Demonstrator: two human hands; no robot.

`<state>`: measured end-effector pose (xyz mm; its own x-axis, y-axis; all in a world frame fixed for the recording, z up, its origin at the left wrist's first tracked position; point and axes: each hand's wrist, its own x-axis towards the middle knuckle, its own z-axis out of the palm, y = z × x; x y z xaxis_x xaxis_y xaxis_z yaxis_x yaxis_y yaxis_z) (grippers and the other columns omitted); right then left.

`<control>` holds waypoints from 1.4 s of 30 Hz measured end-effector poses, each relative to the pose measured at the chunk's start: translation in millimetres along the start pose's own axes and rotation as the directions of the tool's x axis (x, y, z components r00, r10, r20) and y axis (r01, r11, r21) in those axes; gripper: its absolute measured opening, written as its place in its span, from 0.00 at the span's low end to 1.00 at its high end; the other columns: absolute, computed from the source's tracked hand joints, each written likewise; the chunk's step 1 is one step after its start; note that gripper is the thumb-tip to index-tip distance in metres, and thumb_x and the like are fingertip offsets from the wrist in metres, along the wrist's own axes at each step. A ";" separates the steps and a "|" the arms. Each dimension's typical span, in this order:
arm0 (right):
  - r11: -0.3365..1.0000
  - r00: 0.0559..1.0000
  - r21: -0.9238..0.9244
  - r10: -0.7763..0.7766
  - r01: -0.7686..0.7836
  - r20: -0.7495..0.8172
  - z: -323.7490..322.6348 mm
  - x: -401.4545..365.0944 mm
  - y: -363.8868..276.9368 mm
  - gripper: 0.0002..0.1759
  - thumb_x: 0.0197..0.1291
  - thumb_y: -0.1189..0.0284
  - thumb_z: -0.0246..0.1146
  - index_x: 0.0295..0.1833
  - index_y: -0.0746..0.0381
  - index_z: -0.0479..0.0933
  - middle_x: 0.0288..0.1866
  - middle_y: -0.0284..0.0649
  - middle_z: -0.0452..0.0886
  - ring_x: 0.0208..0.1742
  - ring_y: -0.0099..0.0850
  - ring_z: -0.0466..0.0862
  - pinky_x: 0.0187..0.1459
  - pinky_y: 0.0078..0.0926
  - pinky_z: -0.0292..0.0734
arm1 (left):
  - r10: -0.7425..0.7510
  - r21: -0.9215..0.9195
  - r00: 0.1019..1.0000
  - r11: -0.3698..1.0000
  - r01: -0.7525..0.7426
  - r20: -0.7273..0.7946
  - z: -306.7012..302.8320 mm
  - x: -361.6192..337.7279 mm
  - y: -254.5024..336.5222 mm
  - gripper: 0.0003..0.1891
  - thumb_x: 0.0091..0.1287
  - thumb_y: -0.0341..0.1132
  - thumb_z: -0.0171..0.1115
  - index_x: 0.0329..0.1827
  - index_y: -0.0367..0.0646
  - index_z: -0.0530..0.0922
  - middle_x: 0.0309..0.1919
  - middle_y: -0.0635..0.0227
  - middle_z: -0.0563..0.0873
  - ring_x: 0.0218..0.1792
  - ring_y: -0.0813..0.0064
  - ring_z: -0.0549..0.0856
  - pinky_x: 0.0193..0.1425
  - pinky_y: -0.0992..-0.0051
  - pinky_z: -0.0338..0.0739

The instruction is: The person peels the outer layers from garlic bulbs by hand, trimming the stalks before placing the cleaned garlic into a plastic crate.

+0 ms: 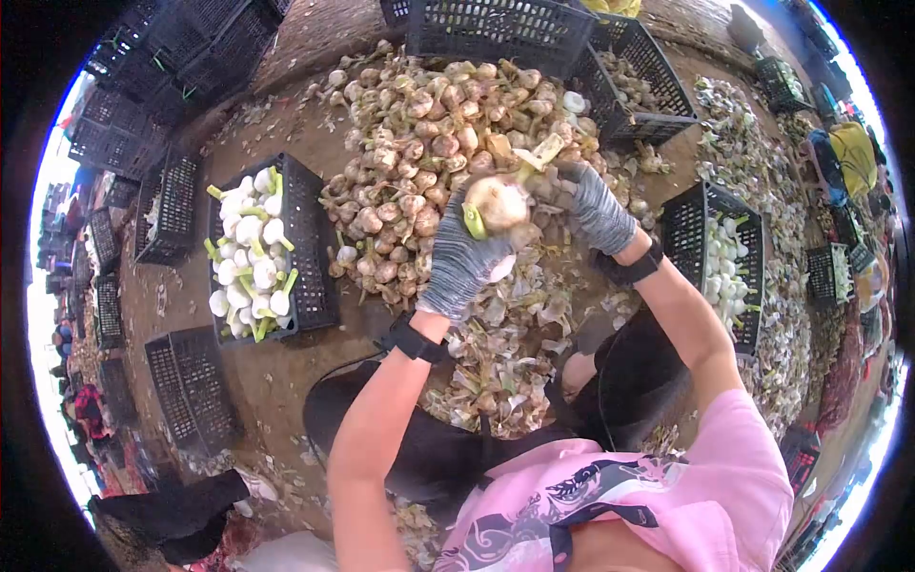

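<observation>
Over the garlic heap, my left hand [467, 253], in a grey knit glove, is closed around a large tan garlic bulb [498, 205]. A short green stalk shows beside the bulb's lower left, and a pale cut stalk with loose skin sticks up at its upper right. My right hand [591, 210], gloved the same way, is at the bulb's right side with its fingers curled in. Blurred brownish matter lies at those fingertips, and what they pinch is not clear. Behind both hands spreads the heap of unpeeled garlic bulbs [410, 143].
A black crate [319, 248] of white, trimmed garlic stands left; another crate [675, 214] of white bulbs is right. Behind the heap are two more black crates [500, 33]. Peeled skins [505, 353] cover the ground between my legs. An overturned-looking crate [191, 391] sits lower left.
</observation>
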<state>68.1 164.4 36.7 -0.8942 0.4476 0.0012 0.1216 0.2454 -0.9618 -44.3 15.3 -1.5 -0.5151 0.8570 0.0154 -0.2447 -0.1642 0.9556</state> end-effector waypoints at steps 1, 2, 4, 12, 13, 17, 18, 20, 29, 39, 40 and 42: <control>0.980 0.994 0.166 0.104 -0.107 0.028 -3.6 -7.0 1.0 0.19 0.54 0.64 0.62 0.42 0.70 0.73 0.33 0.37 0.80 0.34 0.22 0.79 0.36 0.22 0.76 | -0.085 -0.044 0.996 0.995 0.086 0.025 -1.7 0.2 -2.1 0.33 0.46 0.35 0.73 0.55 0.38 0.67 0.46 0.66 0.77 0.46 0.76 0.77 0.52 0.77 0.72; 0.922 0.977 0.323 0.206 -0.213 0.055 -4.8 -13.4 -7.2 0.18 0.53 0.66 0.63 0.43 0.69 0.74 0.34 0.36 0.80 0.32 0.22 0.81 0.33 0.21 0.77 | -0.040 -0.104 0.998 0.994 0.045 0.055 -0.8 -3.4 2.8 0.30 0.49 0.39 0.71 0.54 0.39 0.68 0.44 0.67 0.78 0.44 0.77 0.78 0.50 0.77 0.72; 0.841 0.960 0.462 0.249 -0.281 0.130 -4.9 -22.4 -8.9 0.17 0.52 0.67 0.63 0.43 0.68 0.74 0.34 0.36 0.80 0.30 0.21 0.81 0.31 0.19 0.78 | -0.038 -0.029 0.995 0.999 0.040 0.088 -5.7 -3.5 -1.9 0.31 0.50 0.41 0.71 0.54 0.40 0.68 0.45 0.67 0.78 0.44 0.78 0.77 0.50 0.77 0.72; 0.990 0.992 -0.066 -0.121 0.122 0.023 10.6 -37.5 48.9 0.16 0.51 0.71 0.64 0.46 0.63 0.74 0.35 0.36 0.81 0.36 0.27 0.79 0.40 0.26 0.74 | -0.506 -0.582 0.736 0.459 0.671 0.450 -18.9 -3.6 19.9 0.35 0.56 0.68 0.47 0.48 0.42 0.74 0.34 0.62 0.82 0.27 0.75 0.83 0.25 0.78 0.80; 0.976 0.993 -0.183 -0.115 0.118 0.027 11.1 -38.4 54.0 0.17 0.50 0.71 0.64 0.46 0.63 0.74 0.35 0.36 0.81 0.36 0.27 0.79 0.40 0.26 0.74 | -0.508 -0.583 0.736 0.459 0.671 0.447 -20.0 -3.9 17.9 0.35 0.56 0.68 0.47 0.48 0.42 0.74 0.34 0.62 0.82 0.27 0.75 0.83 0.25 0.78 0.80; 0.994 0.994 0.109 0.037 -0.025 -0.105 11.6 -40.0 23.3 0.16 0.53 0.70 0.61 0.47 0.65 0.72 0.34 0.38 0.80 0.34 0.27 0.79 0.39 0.24 0.73 | -0.470 -0.283 0.871 0.824 0.491 0.145 -11.6 -3.6 19.3 0.35 0.53 0.67 0.52 0.49 0.45 0.73 0.35 0.64 0.81 0.26 0.73 0.81 0.22 0.76 0.76; 0.999 0.987 0.043 0.000 0.007 -0.159 9.6 -37.8 40.4 0.14 0.55 0.70 0.59 0.46 0.65 0.73 0.35 0.35 0.79 0.35 0.23 0.78 0.38 0.21 0.73 | -0.196 0.045 0.972 0.980 0.192 0.128 -7.4 -4.8 20.9 0.32 0.55 0.65 0.53 0.47 0.45 0.74 0.32 0.67 0.81 0.26 0.76 0.80 0.24 0.78 0.76; 0.970 0.985 0.242 0.051 -0.011 -0.163 6.0 -38.5 43.9 0.14 0.55 0.71 0.59 0.46 0.64 0.73 0.35 0.33 0.78 0.34 0.21 0.77 0.37 0.20 0.73 | -0.091 0.241 0.976 0.970 0.042 0.196 -13.3 -2.0 1.1 0.27 0.56 0.58 0.58 0.47 0.44 0.75 0.32 0.69 0.81 0.28 0.80 0.79 0.28 0.80 0.76; 0.730 0.998 0.682 0.068 -0.038 -0.017 3.6 -47.9 42.8 0.12 0.53 0.79 0.53 0.44 0.69 0.73 0.39 0.40 0.78 0.42 0.31 0.79 0.48 0.27 0.75 | -0.422 -0.418 0.900 0.803 0.425 0.106 -4.2 -9.6 13.1 0.24 0.56 0.42 0.65 0.51 0.37 0.72 0.40 0.64 0.81 0.33 0.77 0.82 0.32 0.81 0.80; 0.980 0.993 0.174 -0.079 0.094 -0.093 16.4 -42.4 25.7 0.18 0.52 0.78 0.56 0.51 0.67 0.69 0.48 0.36 0.72 0.49 0.26 0.73 0.51 0.26 0.71 | -0.159 0.215 0.980 0.959 0.183 -0.122 -3.2 0.2 31.2 0.18 0.57 0.31 0.65 0.50 0.40 0.74 0.39 0.68 0.81 0.37 0.80 0.79 0.40 0.81 0.75; 0.963 0.979 0.227 -0.107 0.145 -0.173 25.8 -41.4 29.3 0.18 0.51 0.77 0.55 0.51 0.67 0.69 0.51 0.40 0.70 0.52 0.31 0.72 0.53 0.28 0.69 | -0.128 0.089 0.984 0.986 0.139 -0.122 3.6 -1.7 25.4 0.18 0.56 0.32 0.66 0.48 0.38 0.75 0.38 0.68 0.82 0.36 0.81 0.79 0.40 0.80 0.75; 0.951 0.932 -0.030 -0.306 0.306 -0.194 34.6 -37.4 24.5 0.19 0.50 0.76 0.54 0.51 0.65 0.71 0.56 0.47 0.67 0.56 0.41 0.69 0.57 0.33 0.65 | -0.099 0.085 0.979 0.990 0.115 -0.179 7.6 -2.7 13.1 0.16 0.55 0.30 0.65 0.46 0.37 0.75 0.35 0.69 0.82 0.33 0.81 0.79 0.38 0.81 0.74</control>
<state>89.6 123.9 3.7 -0.7874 0.5085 0.3484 -0.1454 0.3960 -0.9067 -39.9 14.6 13.2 -0.6274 0.7675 -0.1319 -0.2320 -0.0224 0.9725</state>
